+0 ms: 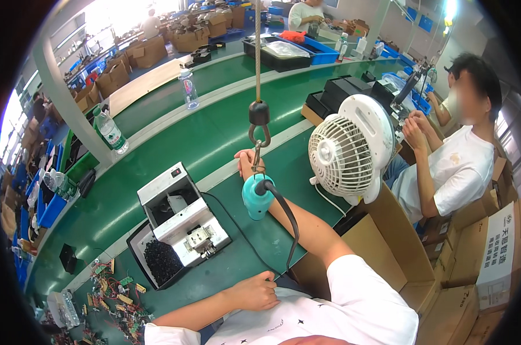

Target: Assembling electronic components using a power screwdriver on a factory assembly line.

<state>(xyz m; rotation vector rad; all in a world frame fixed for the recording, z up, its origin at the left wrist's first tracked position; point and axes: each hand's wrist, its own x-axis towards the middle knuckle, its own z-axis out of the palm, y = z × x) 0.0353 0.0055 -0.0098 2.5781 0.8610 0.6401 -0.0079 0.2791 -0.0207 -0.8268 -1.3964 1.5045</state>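
Observation:
My left hand is closed in a loose fist near my shirt, at the bench's front edge. Its palm is turned away, so anything inside is hidden. My right arm reaches across the bench. My right hand rests by the far edge with fingers partly stretched out, partly hidden behind a hook. A teal electric screwdriver hangs in front of my right wrist from a cable, its black cord curving down. Left of it stands a white-and-black screw feeder. Its side tray holds small black screws.
A white fan stands at the right. Circuit boards with wires are heaped at the lower left. Beyond the bench runs a green conveyor. Water bottles stand beyond it. A co-worker sits at the right, beside cardboard boxes.

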